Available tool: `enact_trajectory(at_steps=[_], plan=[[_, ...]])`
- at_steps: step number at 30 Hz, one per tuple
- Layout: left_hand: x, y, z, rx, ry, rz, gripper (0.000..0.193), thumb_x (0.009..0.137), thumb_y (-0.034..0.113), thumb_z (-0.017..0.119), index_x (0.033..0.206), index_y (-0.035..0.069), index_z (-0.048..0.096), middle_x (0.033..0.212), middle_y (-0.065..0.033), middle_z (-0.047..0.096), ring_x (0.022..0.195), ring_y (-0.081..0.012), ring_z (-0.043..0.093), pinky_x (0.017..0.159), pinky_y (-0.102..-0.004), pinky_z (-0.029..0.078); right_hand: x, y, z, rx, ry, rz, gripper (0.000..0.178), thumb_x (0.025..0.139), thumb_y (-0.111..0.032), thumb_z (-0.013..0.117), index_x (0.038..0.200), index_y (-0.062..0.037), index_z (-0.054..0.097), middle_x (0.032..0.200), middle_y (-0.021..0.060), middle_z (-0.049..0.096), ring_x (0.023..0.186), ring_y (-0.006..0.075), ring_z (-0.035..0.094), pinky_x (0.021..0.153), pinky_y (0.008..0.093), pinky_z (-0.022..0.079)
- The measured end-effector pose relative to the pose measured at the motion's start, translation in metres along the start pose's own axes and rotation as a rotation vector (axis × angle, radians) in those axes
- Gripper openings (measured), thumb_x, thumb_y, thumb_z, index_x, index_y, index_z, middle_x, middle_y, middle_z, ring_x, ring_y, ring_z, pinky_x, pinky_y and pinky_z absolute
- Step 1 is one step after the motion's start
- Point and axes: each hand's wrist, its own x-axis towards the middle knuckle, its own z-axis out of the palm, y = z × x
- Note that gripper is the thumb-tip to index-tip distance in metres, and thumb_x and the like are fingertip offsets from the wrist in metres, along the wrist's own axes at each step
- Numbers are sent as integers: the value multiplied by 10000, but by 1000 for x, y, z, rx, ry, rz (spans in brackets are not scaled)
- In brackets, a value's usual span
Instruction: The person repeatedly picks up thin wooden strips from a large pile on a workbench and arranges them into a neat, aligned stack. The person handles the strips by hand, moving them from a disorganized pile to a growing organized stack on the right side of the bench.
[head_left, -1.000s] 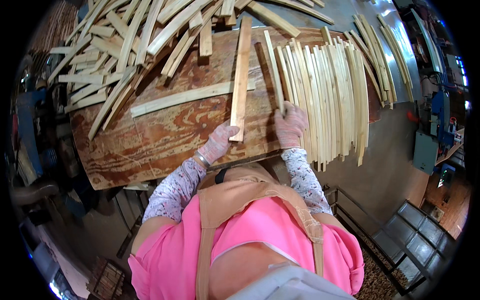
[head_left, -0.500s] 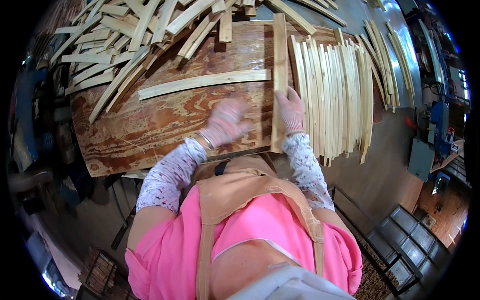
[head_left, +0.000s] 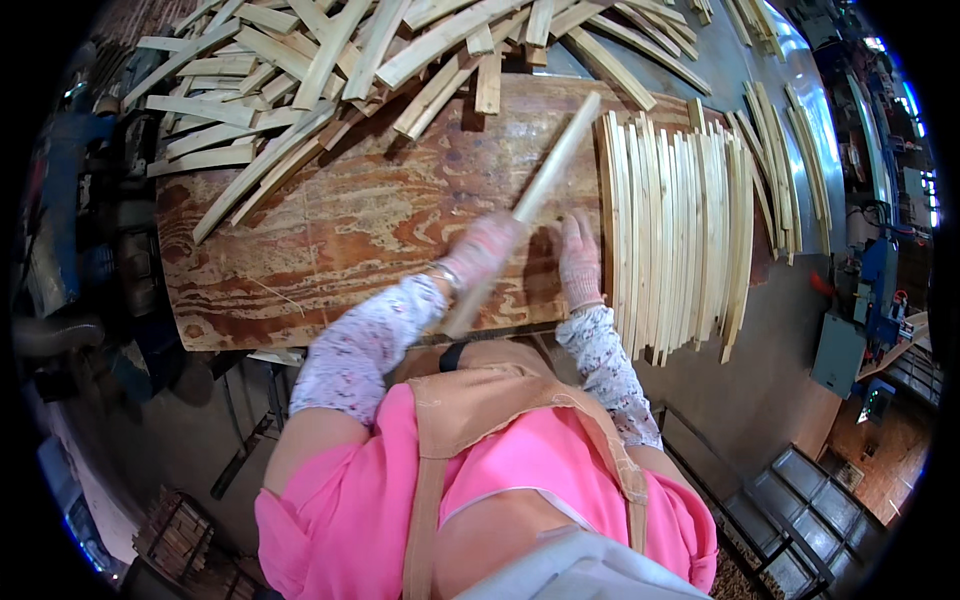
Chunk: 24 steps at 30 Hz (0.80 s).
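Appearing light and stiff, a slim, pale wooden slat (head_left: 556, 164) is grasped near mid-length, likely steadiest, by the pink-gloved left hand (head_left: 482, 252), the pink-gloved right hand (head_left: 578, 265) empty.

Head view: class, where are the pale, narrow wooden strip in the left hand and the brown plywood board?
Pale, narrow wooden strip (head_left: 556, 158), head view: its length beyond the left hand (head_left: 484, 252).
Brown plywood board (head_left: 370, 220), head view: its bare surface.

No legible texts, labels, numbers or signs, the dim edges perhaps too blurred.
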Motion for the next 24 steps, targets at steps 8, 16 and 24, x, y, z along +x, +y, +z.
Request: enact_trajectory(at_steps=[8,16,24], plan=[[118,-45,-113,353,119,-254,607,1050,605,508,1390,124,655,1351,-119,700,1253,-288,641,1021,-431,515,25,6,-40,-433,167,-74,525,963,-355,764,1376,-38,696,1277,179,754,1156,311,701,1023,406,538],[154,-130,-217,476,-1,-581,394,1005,201,563,1393,136,581,1341,-180,663,1160,-348,688,987,-478,549,24,33,-77,-1114,347,-347,646,842,-378,855,1426,-191,649,1388,96,637,1347,332,546,1166,522,415],[91,-44,-189,187,64,-637,580,976,347,662,1497,136,519,1179,-140,650,1009,-315,707,850,-472,609,33,30,-71,-1146,310,-484,675,830,-341,865,1429,-133,635,1315,111,657,1317,349,543,1149,508,435]])
